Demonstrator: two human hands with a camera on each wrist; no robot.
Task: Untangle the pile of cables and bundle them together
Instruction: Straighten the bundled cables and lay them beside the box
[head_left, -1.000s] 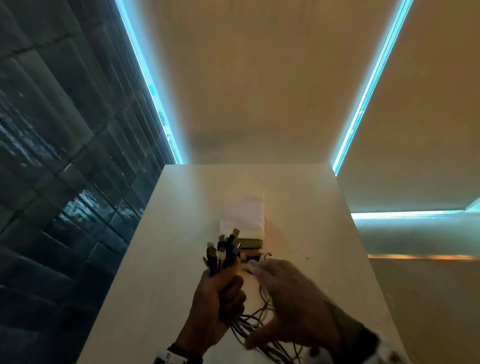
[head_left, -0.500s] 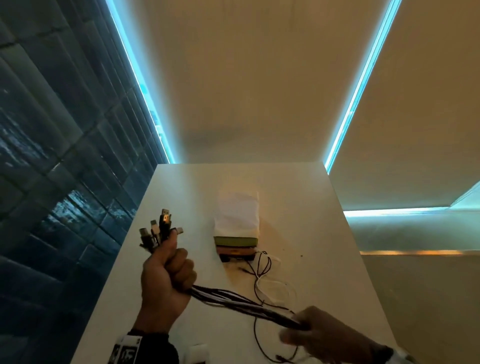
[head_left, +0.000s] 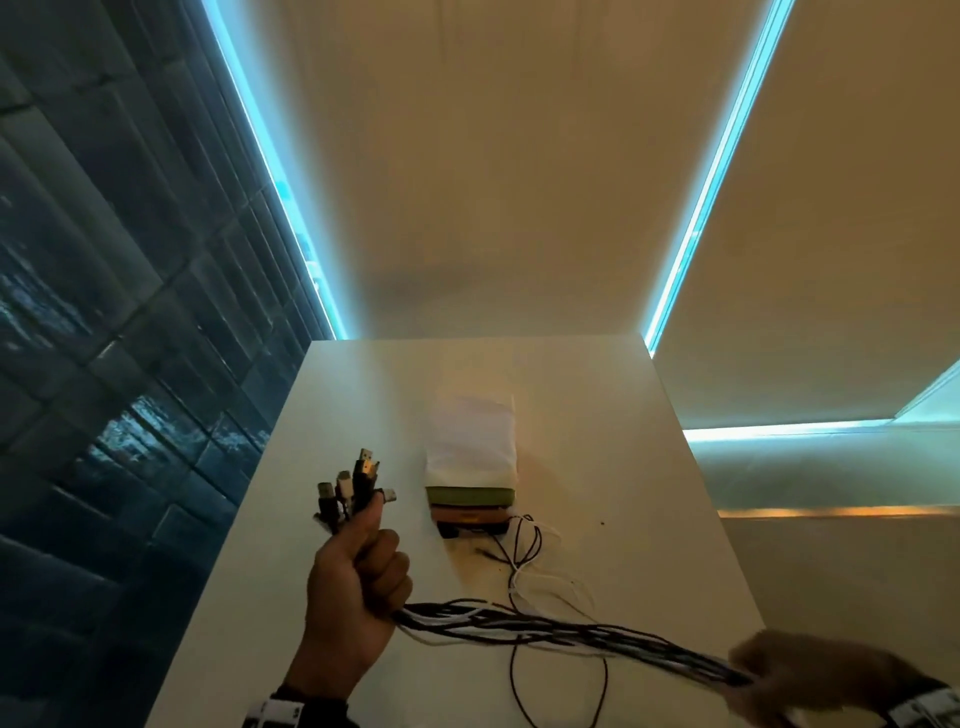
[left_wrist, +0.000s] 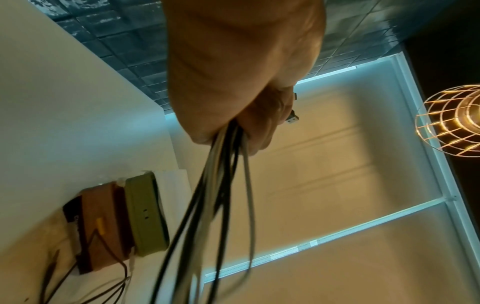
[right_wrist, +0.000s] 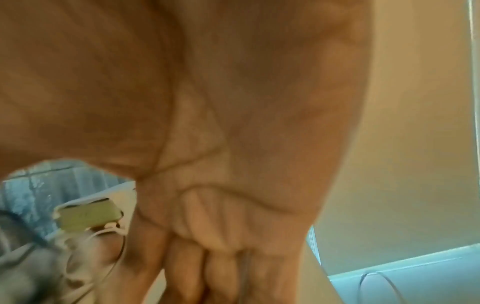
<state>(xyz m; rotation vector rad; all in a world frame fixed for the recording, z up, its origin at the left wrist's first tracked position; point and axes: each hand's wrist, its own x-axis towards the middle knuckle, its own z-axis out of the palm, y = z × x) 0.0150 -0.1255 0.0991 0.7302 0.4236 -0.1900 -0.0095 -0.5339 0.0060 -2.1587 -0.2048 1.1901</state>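
Head view, left hand: my fist grips cables below plugs.
Right hand: blurred, fingers closed round cables' far end.

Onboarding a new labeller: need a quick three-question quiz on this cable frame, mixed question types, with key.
1. True or false: the connector ends stick up above the left hand.
2. Multiple choice: the cable bundle runs from the left hand to A) the green box, B) the right hand, C) the table edge.
3. Fill in: under the white cloth, the stack shows a green box on a ___ one.

Key: 1 true. 2 B; the right hand grips the far end, though it is blurred. 3 brown, seen clearly in the left wrist view.
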